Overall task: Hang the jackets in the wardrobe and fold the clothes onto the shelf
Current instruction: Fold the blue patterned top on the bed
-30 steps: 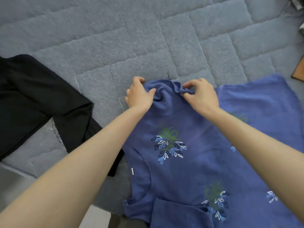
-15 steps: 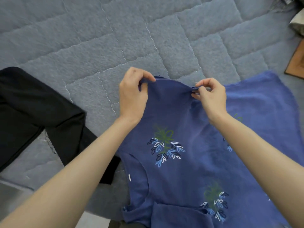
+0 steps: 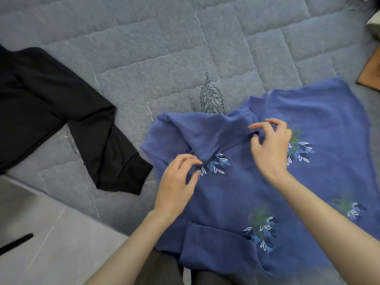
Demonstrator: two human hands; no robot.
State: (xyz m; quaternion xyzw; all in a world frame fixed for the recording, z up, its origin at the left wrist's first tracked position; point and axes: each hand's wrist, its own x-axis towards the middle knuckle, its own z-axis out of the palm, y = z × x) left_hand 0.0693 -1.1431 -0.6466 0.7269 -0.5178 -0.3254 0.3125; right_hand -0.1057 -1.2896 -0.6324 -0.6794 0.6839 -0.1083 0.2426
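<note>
Right, head camera, looking down on a grey quilted cover (image 3: pixel 168 48), and the blue shirt (image 3: pixel 236 194) is spread across its near right part, leaf prints up, its near hem hanging over the cover's edge by the person's dark trousers (image 3: pixel 160 270). The shirt's far left portion is doubled over toward the person, forming a slanted flap that comes to a point right beside one leaf print.

Left hand (image 3: pixel 178 179) is at that point, fingers (image 3: pixel 195 160) curled in and nipping the flap's tip against the thumb. Right hand (image 3: pixel 271 147) sits further up and to the right, on the shirt's middle, thumb and forefinger bent round a small pucker of blue cloth, pinching it, other fingers arched above. Both forearms are bare.

Off to the left, well apart from the shirt, a black garment (image 3: pixel 51 112) lies flat on the same cover, one sleeve angled toward the edge. A stitched feather motif (image 3: pixel 211 99) shows on the cover just beyond the flap. Pale floor (image 3: pixel 51 254) bottom left.
</note>
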